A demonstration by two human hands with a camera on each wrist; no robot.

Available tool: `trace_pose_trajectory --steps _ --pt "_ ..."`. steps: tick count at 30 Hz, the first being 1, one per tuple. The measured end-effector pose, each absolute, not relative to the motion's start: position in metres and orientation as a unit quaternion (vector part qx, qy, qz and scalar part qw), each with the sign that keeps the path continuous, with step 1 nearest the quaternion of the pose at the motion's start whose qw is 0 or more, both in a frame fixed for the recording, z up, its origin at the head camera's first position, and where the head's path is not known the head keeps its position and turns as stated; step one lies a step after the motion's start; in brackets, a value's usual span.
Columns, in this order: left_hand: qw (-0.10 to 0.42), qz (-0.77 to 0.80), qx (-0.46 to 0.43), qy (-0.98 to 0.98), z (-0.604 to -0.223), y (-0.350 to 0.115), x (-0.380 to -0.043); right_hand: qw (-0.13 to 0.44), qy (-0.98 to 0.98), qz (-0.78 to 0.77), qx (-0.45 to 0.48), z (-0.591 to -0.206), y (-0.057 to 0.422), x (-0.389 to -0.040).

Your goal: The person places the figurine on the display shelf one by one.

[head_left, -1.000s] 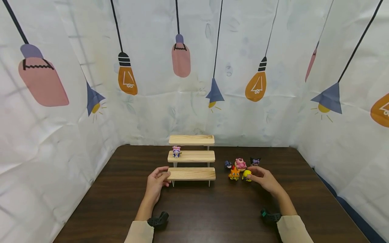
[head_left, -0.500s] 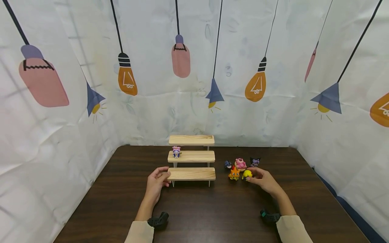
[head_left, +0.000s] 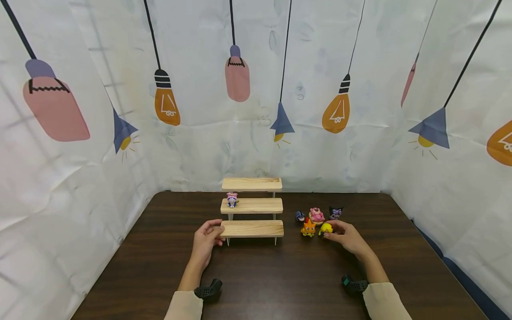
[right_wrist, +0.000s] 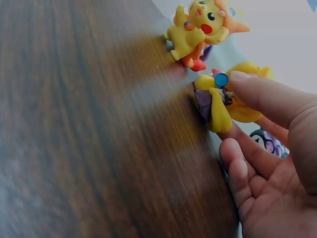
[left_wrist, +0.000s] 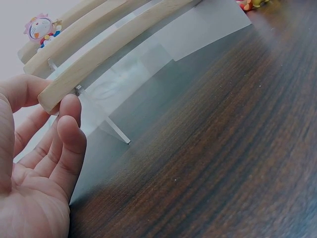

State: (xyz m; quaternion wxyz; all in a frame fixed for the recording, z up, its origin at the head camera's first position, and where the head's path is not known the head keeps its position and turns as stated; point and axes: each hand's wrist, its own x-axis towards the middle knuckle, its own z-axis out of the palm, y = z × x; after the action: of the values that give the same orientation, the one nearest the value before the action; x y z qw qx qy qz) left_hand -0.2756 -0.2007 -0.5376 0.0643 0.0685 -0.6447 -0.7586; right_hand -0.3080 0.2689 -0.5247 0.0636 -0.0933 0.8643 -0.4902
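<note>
A three-tier wooden display stand [head_left: 252, 229] stands on the dark table. My left hand [head_left: 205, 242] pinches the left end of its lowest board, thumb on top and fingers below, as the left wrist view shows. On the middle board sits a small pink-eared figurine [head_left: 232, 200], also visible in the left wrist view [left_wrist: 40, 30]. My right hand [head_left: 349, 240] pinches a yellow figurine [right_wrist: 237, 96] between thumb and fingers, low over the table. Beside it are an orange-and-yellow figurine [head_left: 308, 228], a pink one [head_left: 316, 216], a dark blue one [head_left: 300, 216] and a black-eared one [head_left: 335, 213].
The dark wood table [head_left: 280, 275] reaches back to a white curtain [head_left: 200, 151] printed with lamps, which also hangs at both sides. Each wrist wears a black strap device, such as the left one [head_left: 209, 289].
My right thumb and fingers have closed further around the yellow figurine, which has tilted a little. The left hand stays at the stand's lowest board.
</note>
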Motion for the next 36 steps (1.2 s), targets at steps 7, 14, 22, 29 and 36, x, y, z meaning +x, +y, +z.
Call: trace_pose_trajectory --steps 7,14,22,29,36 --pt "0.063 -0.757 0.069 -0.647 -0.538 -0.201 -0.275 0.060 0.862 -0.497 -0.084 -0.523 0.269 -0.307" --pt "0.064 -0.758 0.069 -0.645 -0.537 -0.200 -0.275 0.050 0.860 -0.503 -0.071 -0.522 0.270 -0.308" --pt "0.067 -0.760 0.068 -0.643 -0.537 -0.200 -0.275 0.058 0.830 -0.549 -0.080 -0.515 0.269 -0.306" --pt "0.067 -0.760 0.068 -0.643 -0.539 -0.199 -0.276 0.061 0.828 -0.551 -0.084 -0.513 0.266 -0.306" --pt "0.069 -0.759 0.069 -0.644 -0.539 -0.200 -0.277 0.044 0.826 -0.557 -0.078 -0.509 0.264 -0.306"
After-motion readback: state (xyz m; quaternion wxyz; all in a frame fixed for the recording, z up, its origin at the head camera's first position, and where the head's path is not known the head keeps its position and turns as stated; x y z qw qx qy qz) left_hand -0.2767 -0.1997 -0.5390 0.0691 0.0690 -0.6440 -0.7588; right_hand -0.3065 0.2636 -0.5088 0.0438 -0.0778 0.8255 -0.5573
